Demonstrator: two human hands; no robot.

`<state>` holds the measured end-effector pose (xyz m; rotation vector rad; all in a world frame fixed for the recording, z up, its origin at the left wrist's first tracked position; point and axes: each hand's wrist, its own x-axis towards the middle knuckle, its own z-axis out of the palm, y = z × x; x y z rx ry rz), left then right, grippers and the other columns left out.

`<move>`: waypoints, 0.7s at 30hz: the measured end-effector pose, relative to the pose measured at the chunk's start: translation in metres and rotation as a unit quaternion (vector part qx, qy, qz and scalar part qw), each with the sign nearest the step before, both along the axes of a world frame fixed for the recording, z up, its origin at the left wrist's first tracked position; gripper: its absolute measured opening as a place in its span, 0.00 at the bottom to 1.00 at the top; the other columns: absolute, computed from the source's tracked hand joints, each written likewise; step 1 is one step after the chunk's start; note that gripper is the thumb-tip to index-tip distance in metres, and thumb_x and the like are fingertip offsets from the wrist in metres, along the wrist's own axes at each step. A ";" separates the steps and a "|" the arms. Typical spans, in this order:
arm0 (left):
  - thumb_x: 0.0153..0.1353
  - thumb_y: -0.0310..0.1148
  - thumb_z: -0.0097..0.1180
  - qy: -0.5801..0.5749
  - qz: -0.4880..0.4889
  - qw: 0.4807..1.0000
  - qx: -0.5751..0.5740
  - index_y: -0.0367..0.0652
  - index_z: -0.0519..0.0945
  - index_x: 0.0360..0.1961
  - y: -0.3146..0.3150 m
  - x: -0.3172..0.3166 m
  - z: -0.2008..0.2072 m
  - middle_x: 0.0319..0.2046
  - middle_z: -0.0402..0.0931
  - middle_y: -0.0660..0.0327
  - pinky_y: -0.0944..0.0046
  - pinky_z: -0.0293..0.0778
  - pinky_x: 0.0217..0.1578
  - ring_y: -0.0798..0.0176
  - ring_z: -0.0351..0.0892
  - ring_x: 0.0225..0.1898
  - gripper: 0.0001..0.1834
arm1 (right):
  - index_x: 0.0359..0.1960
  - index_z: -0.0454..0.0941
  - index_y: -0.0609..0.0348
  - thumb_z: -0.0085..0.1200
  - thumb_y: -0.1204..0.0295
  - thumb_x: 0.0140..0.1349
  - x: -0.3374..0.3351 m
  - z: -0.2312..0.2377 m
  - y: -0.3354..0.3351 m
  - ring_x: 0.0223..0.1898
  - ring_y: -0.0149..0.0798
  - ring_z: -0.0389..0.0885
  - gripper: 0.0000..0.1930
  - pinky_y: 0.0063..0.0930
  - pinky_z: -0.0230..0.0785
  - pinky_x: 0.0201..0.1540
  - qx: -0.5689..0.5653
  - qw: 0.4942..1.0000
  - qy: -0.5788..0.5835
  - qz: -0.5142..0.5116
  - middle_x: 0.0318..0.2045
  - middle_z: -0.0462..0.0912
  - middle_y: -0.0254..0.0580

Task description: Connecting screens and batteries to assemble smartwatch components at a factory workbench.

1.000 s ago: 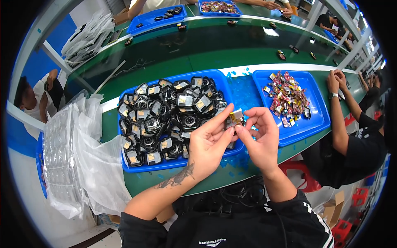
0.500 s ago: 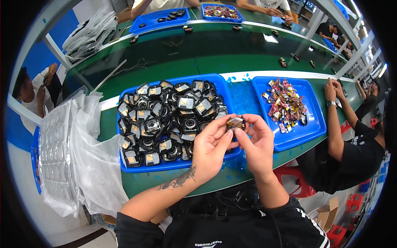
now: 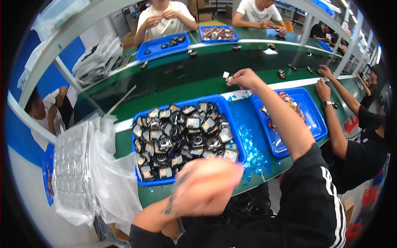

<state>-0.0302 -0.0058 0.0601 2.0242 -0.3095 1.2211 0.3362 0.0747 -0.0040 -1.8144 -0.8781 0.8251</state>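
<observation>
R hand (image 3: 247, 79) pinched small part (image 3: 229, 81) over green belt (image 3: 178, 78); L hand (image 3: 209, 184) blurred nr blue tray (image 3: 230, 113) w/ watch cases (image 3: 194, 132), grip: couldn't tell.

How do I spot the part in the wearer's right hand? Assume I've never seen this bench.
Start at the long, glossy dark-green belt crossing the view. Over its near side, the bare right hand pinches a small dark part with a pale square piece. Unlike the small dark components lying along the belt, this one is held in the hand.

Dark print (image 3: 259, 17) on white shirt (image 3: 254, 12), wording unreadable.
</observation>
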 end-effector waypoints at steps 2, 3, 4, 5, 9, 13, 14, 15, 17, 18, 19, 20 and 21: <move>0.58 0.24 0.59 -0.180 -0.046 0.982 -0.024 0.38 0.73 0.41 -0.018 -0.017 0.040 0.33 0.75 0.52 0.59 0.79 0.17 0.50 0.84 0.30 0.10 | 0.29 0.78 0.61 0.72 0.78 0.44 0.009 -0.018 0.022 0.13 0.26 0.66 0.13 0.24 0.54 0.14 -0.035 0.997 -0.070 -0.025 0.17 0.76 0.34; 0.63 0.28 0.52 0.047 -0.026 0.998 0.022 0.34 0.72 0.39 -0.023 -0.054 0.081 0.32 0.72 0.52 0.60 0.76 0.21 0.49 0.81 0.30 0.08 | 0.29 0.78 0.61 0.72 0.78 0.43 0.014 -0.028 0.027 0.13 0.27 0.66 0.14 0.26 0.53 0.13 -0.063 0.988 -0.135 -0.039 0.17 0.76 0.36; 0.68 0.33 0.44 -0.135 0.043 0.989 -0.037 0.40 0.68 0.43 -0.047 -0.043 0.082 0.35 0.71 0.53 0.57 0.72 0.20 0.47 0.76 0.23 0.08 | 0.30 0.79 0.62 0.73 0.77 0.42 0.017 -0.032 0.032 0.13 0.28 0.67 0.15 0.26 0.54 0.13 -0.071 0.985 -0.150 -0.042 0.18 0.76 0.36; 0.67 0.34 0.45 -0.340 0.053 0.937 -0.053 0.41 0.68 0.40 -0.050 -0.026 0.063 0.31 0.72 0.54 0.58 0.72 0.19 0.48 0.76 0.23 0.07 | 0.30 0.79 0.62 0.74 0.75 0.42 0.015 -0.033 0.037 0.14 0.28 0.68 0.16 0.27 0.55 0.13 -0.077 0.983 -0.163 -0.037 0.18 0.77 0.37; 0.68 0.34 0.44 -0.135 -0.011 0.989 0.065 0.41 0.68 0.45 -0.030 -0.063 0.091 0.35 0.72 0.54 0.60 0.71 0.17 0.48 0.76 0.23 0.09 | 0.33 0.82 0.63 0.73 0.68 0.39 0.019 -0.038 0.024 0.32 0.45 0.85 0.19 0.36 0.76 0.39 -0.035 0.946 -0.307 -0.094 0.28 0.85 0.47; 0.70 0.33 0.42 -0.134 0.082 0.980 0.121 0.41 0.67 0.50 -0.023 -0.069 0.104 0.38 0.72 0.53 0.61 0.71 0.16 0.48 0.76 0.23 0.11 | 0.30 0.84 0.58 0.62 0.65 0.54 -0.071 0.002 0.000 0.35 0.48 0.84 0.10 0.39 0.76 0.42 0.184 0.905 -0.372 0.091 0.31 0.85 0.46; 0.70 0.33 0.40 -0.109 0.100 0.974 0.172 0.42 0.67 0.50 -0.013 -0.076 0.102 0.36 0.71 0.51 0.59 0.73 0.18 0.47 0.76 0.24 0.11 | 0.33 0.85 0.58 0.62 0.62 0.55 -0.111 0.019 -0.014 0.37 0.47 0.83 0.12 0.39 0.75 0.43 0.129 0.925 -0.298 0.198 0.31 0.84 0.47; 0.71 0.33 0.40 -0.169 0.108 0.955 0.219 0.41 0.66 0.48 -0.001 -0.075 0.101 0.35 0.70 0.50 0.58 0.75 0.19 0.47 0.76 0.23 0.10 | 0.35 0.85 0.58 0.61 0.60 0.57 -0.133 0.022 -0.023 0.39 0.48 0.83 0.14 0.40 0.74 0.44 0.126 0.899 -0.311 0.281 0.33 0.84 0.50; 0.65 0.30 0.44 -0.294 0.139 0.936 0.135 0.31 0.73 0.43 0.009 -0.062 0.089 0.29 0.68 0.54 0.61 0.70 0.28 0.51 0.74 0.29 0.12 | 0.38 0.84 0.57 0.64 0.61 0.55 -0.170 0.022 -0.036 0.46 0.50 0.78 0.14 0.41 0.71 0.50 0.069 0.848 -0.435 0.295 0.36 0.81 0.48; 0.65 0.30 0.42 -0.281 0.125 0.945 0.116 0.29 0.73 0.46 0.018 -0.056 0.087 0.30 0.68 0.53 0.61 0.67 0.30 0.53 0.71 0.29 0.15 | 0.37 0.84 0.56 0.65 0.64 0.51 -0.174 0.015 -0.034 0.47 0.49 0.78 0.13 0.42 0.71 0.49 0.117 0.831 -0.471 0.272 0.34 0.80 0.46; 0.65 0.29 0.39 -0.265 0.122 0.951 0.100 0.28 0.73 0.50 0.030 -0.059 0.088 0.30 0.69 0.53 0.61 0.64 0.33 0.54 0.68 0.29 0.19 | 0.35 0.84 0.56 0.66 0.66 0.50 -0.182 0.016 -0.031 0.46 0.48 0.77 0.12 0.42 0.71 0.48 0.162 0.824 -0.479 0.256 0.35 0.80 0.45; 0.62 0.26 0.40 -0.242 0.202 0.944 0.093 0.28 0.73 0.54 0.042 -0.067 0.084 0.30 0.71 0.51 0.62 0.67 0.33 0.56 0.70 0.29 0.21 | 0.34 0.84 0.56 0.66 0.67 0.50 -0.188 0.017 -0.031 0.43 0.48 0.79 0.11 0.40 0.72 0.46 0.187 0.824 -0.481 0.234 0.33 0.81 0.44; 0.64 0.26 0.40 -0.199 0.272 0.940 0.058 0.28 0.75 0.52 0.051 -0.058 0.085 0.32 0.75 0.50 0.65 0.69 0.33 0.59 0.74 0.30 0.19 | 0.34 0.84 0.56 0.66 0.68 0.51 -0.186 0.016 -0.033 0.40 0.47 0.80 0.10 0.38 0.73 0.43 0.206 0.824 -0.485 0.209 0.32 0.81 0.43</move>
